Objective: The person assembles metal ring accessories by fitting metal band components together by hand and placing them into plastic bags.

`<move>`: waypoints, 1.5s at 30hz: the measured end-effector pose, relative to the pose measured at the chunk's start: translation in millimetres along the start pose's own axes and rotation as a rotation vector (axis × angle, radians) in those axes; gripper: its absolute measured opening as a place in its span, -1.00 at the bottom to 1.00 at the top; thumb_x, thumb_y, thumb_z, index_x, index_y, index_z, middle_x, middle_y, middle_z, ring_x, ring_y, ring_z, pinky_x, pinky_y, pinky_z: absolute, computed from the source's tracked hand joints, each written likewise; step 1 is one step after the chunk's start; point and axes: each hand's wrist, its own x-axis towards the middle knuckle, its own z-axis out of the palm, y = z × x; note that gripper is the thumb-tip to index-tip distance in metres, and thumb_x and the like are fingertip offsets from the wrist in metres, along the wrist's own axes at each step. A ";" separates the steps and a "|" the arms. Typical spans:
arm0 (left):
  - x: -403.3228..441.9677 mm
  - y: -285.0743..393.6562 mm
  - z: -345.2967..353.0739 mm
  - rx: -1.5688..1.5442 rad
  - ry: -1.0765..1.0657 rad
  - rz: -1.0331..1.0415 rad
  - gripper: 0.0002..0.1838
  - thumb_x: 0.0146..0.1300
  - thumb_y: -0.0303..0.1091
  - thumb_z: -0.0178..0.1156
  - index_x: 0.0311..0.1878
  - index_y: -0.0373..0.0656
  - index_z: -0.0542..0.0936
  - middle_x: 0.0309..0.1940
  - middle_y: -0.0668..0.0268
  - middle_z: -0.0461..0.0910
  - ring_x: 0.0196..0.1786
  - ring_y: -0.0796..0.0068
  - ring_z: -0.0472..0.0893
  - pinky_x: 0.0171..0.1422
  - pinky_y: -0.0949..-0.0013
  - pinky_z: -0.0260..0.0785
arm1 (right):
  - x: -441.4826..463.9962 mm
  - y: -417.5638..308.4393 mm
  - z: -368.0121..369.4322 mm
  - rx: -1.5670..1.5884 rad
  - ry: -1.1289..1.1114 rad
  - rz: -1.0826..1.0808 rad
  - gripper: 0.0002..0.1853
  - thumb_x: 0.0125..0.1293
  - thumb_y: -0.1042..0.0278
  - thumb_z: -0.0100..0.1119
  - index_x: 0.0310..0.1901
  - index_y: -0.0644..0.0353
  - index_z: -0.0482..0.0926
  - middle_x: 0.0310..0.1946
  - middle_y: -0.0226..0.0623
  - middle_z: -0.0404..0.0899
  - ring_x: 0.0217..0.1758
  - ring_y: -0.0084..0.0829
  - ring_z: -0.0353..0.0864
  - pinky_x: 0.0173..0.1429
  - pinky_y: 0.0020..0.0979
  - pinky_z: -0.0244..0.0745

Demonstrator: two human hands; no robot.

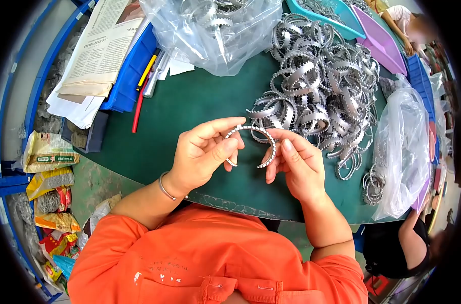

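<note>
Between my two hands is a silver-coloured open bangle, C-shaped with a notched, bead-like edge, its gap facing my body. My left hand pinches its left side with thumb and index finger. On the right side, the thumb and fingers of my right hand close on it. Just beyond my right hand lies a big heap of similar metal bangles, tangled together. A small stack of bangles sits apart near the table's right edge.
The green table carries a clear plastic bag of metal pieces, a teal tray, a purple tray and another plastic bag. Newspapers lie on a blue bin, beside pens. Other people are at right.
</note>
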 end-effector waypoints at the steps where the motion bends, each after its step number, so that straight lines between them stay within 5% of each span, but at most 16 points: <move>1: 0.2 -0.4 0.0 0.000 -0.001 -0.001 -0.62 0.33 -0.39 0.05 0.16 -0.38 0.39 -0.30 0.21 0.53 -0.47 0.62 0.48 -0.47 0.59 0.35 | 0.0 0.0 -0.2 0.000 0.001 0.000 -0.67 0.45 0.33 -0.19 0.10 0.36 0.40 -0.42 -0.29 0.51 -0.48 -0.54 0.54 -0.41 -0.55 0.49; 11: 0.7 -0.2 2.5 0.043 -0.020 0.000 -0.62 0.31 -0.37 0.10 0.14 -0.34 0.42 -0.26 0.24 0.55 -0.36 0.65 0.49 -0.33 0.60 0.39 | -2.3 0.6 1.4 -0.063 -0.005 0.008 -0.69 0.40 0.39 -0.05 0.11 0.33 0.40 -0.42 -0.33 0.53 -0.53 -0.67 0.45 -0.44 -0.62 0.40; 15: 1.3 2.4 -2.6 0.060 -0.020 0.018 -0.67 0.29 -0.42 0.12 0.10 -0.31 0.46 -0.22 0.27 0.56 -0.24 0.67 0.49 -0.22 0.59 0.40 | -4.7 2.6 3.2 -0.167 0.032 -0.158 -0.70 0.38 0.46 -0.05 0.10 0.34 0.41 -0.42 -0.33 0.54 -0.52 -0.68 0.44 -0.44 -0.65 0.37; 19: 0.5 5.1 -0.9 0.107 -0.005 0.021 -0.72 0.29 -0.46 0.11 0.04 -0.34 0.50 -0.28 0.28 0.54 -0.31 0.65 0.50 -0.29 0.61 0.38 | -4.5 1.9 2.0 -0.318 0.061 -0.258 -0.72 0.33 0.50 0.01 0.06 0.37 0.45 -0.42 -0.32 0.54 -0.50 -0.65 0.47 -0.41 -0.65 0.39; 22: 0.4 4.2 -1.4 0.121 -0.007 0.036 -0.75 0.29 -0.48 0.09 0.00 -0.36 0.52 -0.32 0.29 0.53 -0.40 0.67 0.49 -0.36 0.62 0.36 | 1.1 1.2 0.0 -0.617 0.088 -0.532 -0.75 0.28 0.54 0.07 -0.02 0.40 0.50 -0.41 -0.28 0.54 -0.54 -0.63 0.49 -0.45 -0.64 0.41; 30: 2.1 1.5 -1.6 0.017 -0.028 -0.045 -0.76 0.35 -0.46 -0.01 0.00 -0.33 0.54 -0.35 0.26 0.55 -0.51 0.64 0.49 -0.41 0.58 0.39 | -3.7 -2.4 4.9 -0.276 0.150 -0.124 -0.78 0.30 0.50 0.07 -0.04 0.34 0.54 -0.47 -0.31 0.57 -0.58 -0.67 0.51 -0.54 -0.68 0.42; 45: 1.9 2.3 -3.9 -0.024 -0.098 -0.110 -0.67 0.31 -0.41 0.07 0.08 -0.39 0.47 -0.28 0.18 0.51 -0.39 0.57 0.51 -0.36 0.57 0.42 | -6.4 -1.3 6.3 -0.348 0.176 -0.226 -0.80 0.27 0.55 0.07 -0.09 0.38 0.55 -0.46 -0.32 0.59 -0.48 -0.67 0.55 -0.53 -0.66 0.50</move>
